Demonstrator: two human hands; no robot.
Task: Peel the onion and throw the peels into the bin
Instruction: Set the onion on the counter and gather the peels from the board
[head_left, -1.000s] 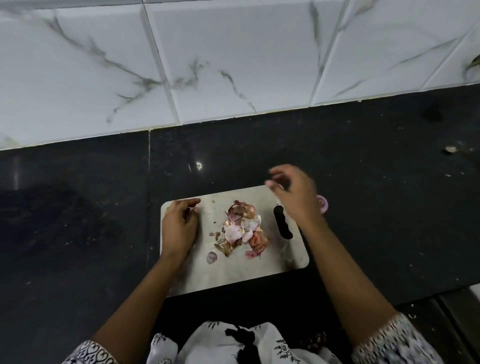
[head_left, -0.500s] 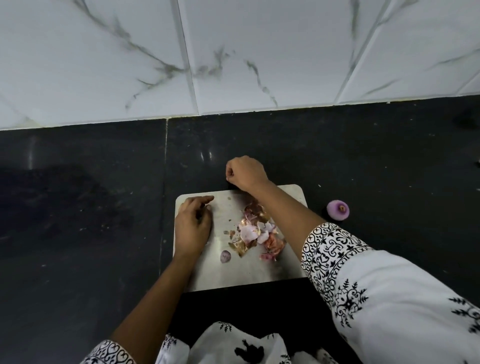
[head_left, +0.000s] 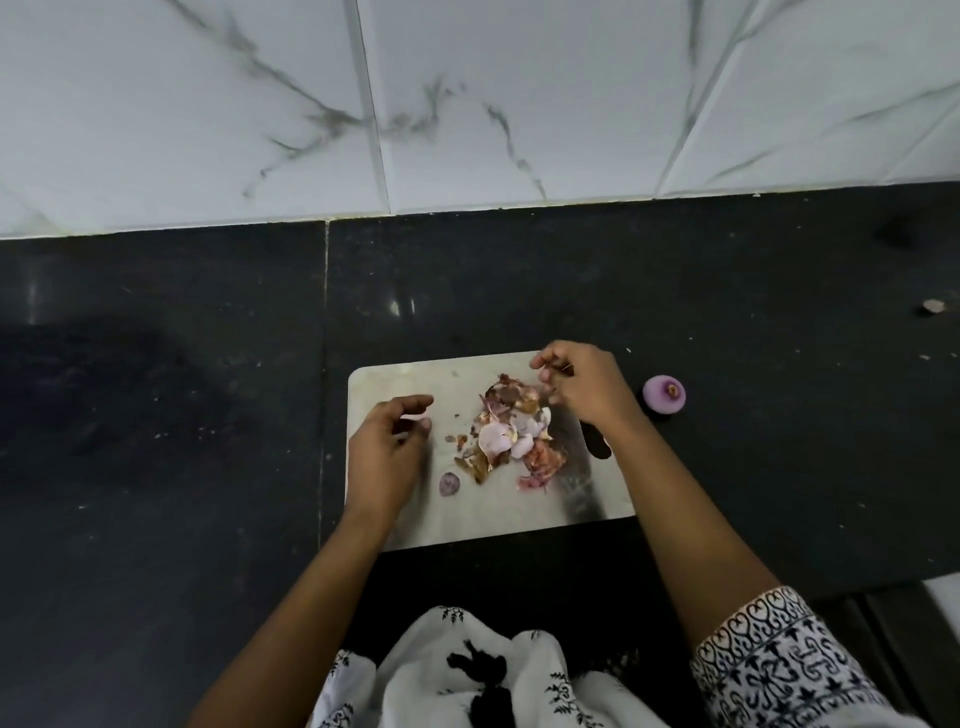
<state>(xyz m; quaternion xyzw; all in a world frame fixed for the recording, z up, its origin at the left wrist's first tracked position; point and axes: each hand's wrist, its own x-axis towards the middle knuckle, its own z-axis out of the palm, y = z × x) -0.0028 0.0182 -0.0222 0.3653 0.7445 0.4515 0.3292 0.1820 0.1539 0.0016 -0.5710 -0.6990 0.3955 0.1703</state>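
A pile of onion peels (head_left: 511, 434), pink, white and brown, lies on the middle of a pale cutting board (head_left: 498, 514). A small purple onion end (head_left: 449, 484) rests on the board left of the pile. The peeled purple onion (head_left: 664, 393) stands on the black counter just right of the board. My left hand (head_left: 387, 452) rests on the board's left part, fingers curled and apart, holding nothing. My right hand (head_left: 582, 387) hovers at the pile's upper right edge, its fingertips pinched on a thin brown scrap of peel.
The black stone counter (head_left: 182, 415) surrounds the board, backed by a white marble-tile wall (head_left: 467, 104). A small pale scrap (head_left: 932, 306) lies at the far right. The board's dark handle slot (head_left: 597, 447) sits under my right wrist. No bin is in view.
My right hand has come back from the counter beyond the board's far edge to the upper right of the pile. My left hand has opened slightly and stayed on the board.
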